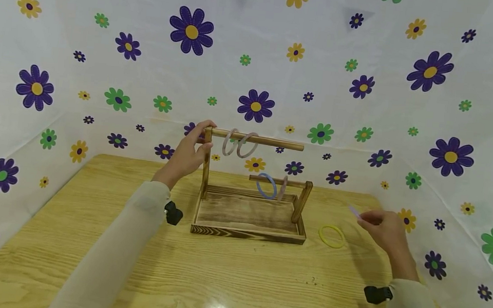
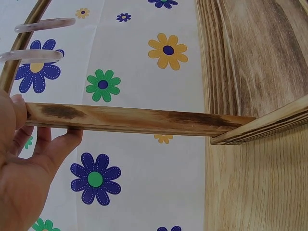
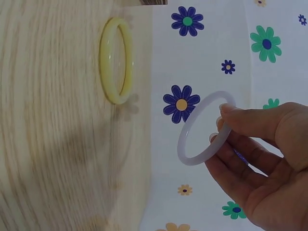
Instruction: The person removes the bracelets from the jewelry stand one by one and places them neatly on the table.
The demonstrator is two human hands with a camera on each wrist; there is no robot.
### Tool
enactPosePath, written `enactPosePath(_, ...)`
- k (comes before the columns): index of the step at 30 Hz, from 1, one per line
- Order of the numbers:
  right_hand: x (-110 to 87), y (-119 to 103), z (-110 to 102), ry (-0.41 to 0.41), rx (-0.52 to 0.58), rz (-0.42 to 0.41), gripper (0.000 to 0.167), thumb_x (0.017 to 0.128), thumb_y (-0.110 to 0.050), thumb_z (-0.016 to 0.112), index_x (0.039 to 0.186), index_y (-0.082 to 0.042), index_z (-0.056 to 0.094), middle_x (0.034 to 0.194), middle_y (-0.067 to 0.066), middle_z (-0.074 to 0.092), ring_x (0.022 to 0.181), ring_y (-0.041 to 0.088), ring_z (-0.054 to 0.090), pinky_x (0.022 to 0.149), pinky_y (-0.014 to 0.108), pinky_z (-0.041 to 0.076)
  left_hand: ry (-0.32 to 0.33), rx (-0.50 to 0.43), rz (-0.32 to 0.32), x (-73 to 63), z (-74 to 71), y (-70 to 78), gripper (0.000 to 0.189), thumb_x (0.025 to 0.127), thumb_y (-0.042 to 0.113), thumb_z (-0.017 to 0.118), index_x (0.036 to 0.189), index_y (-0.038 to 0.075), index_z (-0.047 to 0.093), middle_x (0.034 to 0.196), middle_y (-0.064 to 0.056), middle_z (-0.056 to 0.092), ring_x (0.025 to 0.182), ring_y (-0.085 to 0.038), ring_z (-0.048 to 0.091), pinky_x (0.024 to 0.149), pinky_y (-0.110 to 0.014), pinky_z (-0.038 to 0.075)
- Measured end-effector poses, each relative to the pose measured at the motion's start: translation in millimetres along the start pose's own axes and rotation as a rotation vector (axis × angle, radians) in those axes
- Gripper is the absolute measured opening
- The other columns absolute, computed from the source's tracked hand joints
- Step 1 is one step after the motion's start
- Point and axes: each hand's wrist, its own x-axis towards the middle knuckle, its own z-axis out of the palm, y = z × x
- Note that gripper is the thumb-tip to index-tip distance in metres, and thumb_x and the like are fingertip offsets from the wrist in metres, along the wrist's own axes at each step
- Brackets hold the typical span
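Observation:
My left hand point(image 1: 186, 156) grips the top of the tall post point(image 2: 130, 119) of a wooden bangle stand, its fingers and thumb round the post's upper end. Two pale bangles point(image 2: 31, 56) hang on the upper bar point(image 1: 278, 143). From the lower bar point(image 1: 297, 183) hang a blue bangle point(image 1: 274, 184) and a pinkish one point(image 1: 282, 189). To the right of the stand, my right hand point(image 1: 385, 230) pinches a pale lavender bangle point(image 3: 192, 160) between thumb and fingers, raised above the table. A yellow bangle point(image 1: 331, 245) lies on the table between the stand and that hand.
The stand's shallow tray base point(image 1: 248, 234) sits on a light wooden table point(image 1: 165, 279). A flower-printed white cloth point(image 1: 147, 77) encloses the back and both sides. The short post point(image 1: 302, 203) rises at the tray's right end.

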Motion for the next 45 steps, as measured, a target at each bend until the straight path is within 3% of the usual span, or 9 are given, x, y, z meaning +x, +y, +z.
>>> enactPosePath(18, -2.8, 24, -1, -0.047, -0.087, -0.015, 0.022, 0.091, -0.008, 0.075, 0.101, 0.012, 0.075, 0.093, 0.027, 0.074, 0.076, 0.027, 0.066, 0.063, 0.03, 0.051, -0.004, 0.0, 0.0, -0.2, -0.4, 1.6, 0.048, 0.108, 0.009, 0.051, 0.152, 0.02, 0.038, 0.134, -0.018, 0.056, 0.128, -0.041, 0.058, 0.097, -0.059, 0.055)
enactPosePath(22, -3.3, 29, 0, -0.068, -0.09, 0.007, 0.023, 0.092, -0.008, 0.074, 0.103, 0.012, 0.074, 0.095, 0.028, 0.074, 0.078, 0.028, 0.066, 0.065, 0.032, 0.053, -0.004, -0.005, -0.002, -0.3, -0.4, 1.4, 0.047, 0.108, 0.01, 0.051, 0.153, 0.019, 0.038, 0.134, -0.018, 0.056, 0.128, -0.041, 0.058, 0.097, -0.059, 0.055)
enactPosePath(29, -3.8, 35, -1, -0.121, -0.134, 0.048, 0.023, 0.093, -0.008, 0.073, 0.106, 0.012, 0.073, 0.099, 0.03, 0.073, 0.082, 0.032, 0.066, 0.074, 0.047, 0.059, -0.006, -0.009, -0.01, -0.8, -0.4, 1.0, 0.047, 0.108, 0.011, 0.05, 0.152, 0.025, 0.038, 0.135, -0.017, 0.056, 0.129, -0.04, 0.058, 0.097, -0.058, 0.056)
enactPosePath(38, -4.1, 44, -1, -0.132, -0.155, 0.026, 0.022, 0.091, -0.006, 0.074, 0.104, 0.012, 0.074, 0.097, 0.029, 0.073, 0.082, 0.034, 0.067, 0.074, 0.049, 0.06, -0.001, -0.003, -0.009, -0.8, -0.6, 2.1, 0.048, 0.108, 0.011, 0.051, 0.152, 0.027, 0.038, 0.133, -0.017, 0.057, 0.128, -0.039, 0.058, 0.096, -0.058, 0.056)
enactPosePath(45, -2.8, 49, 1, -0.152, -0.163, 0.051, 0.021, 0.092, -0.006, 0.073, 0.103, 0.012, 0.074, 0.099, 0.03, 0.073, 0.083, 0.034, 0.067, 0.076, 0.05, 0.059, -0.006, -0.006, -0.006, -0.9, -0.6, 2.5, 0.048, 0.108, 0.011, 0.051, 0.153, 0.022, 0.038, 0.134, -0.018, 0.057, 0.128, -0.04, 0.058, 0.096, -0.059, 0.056)
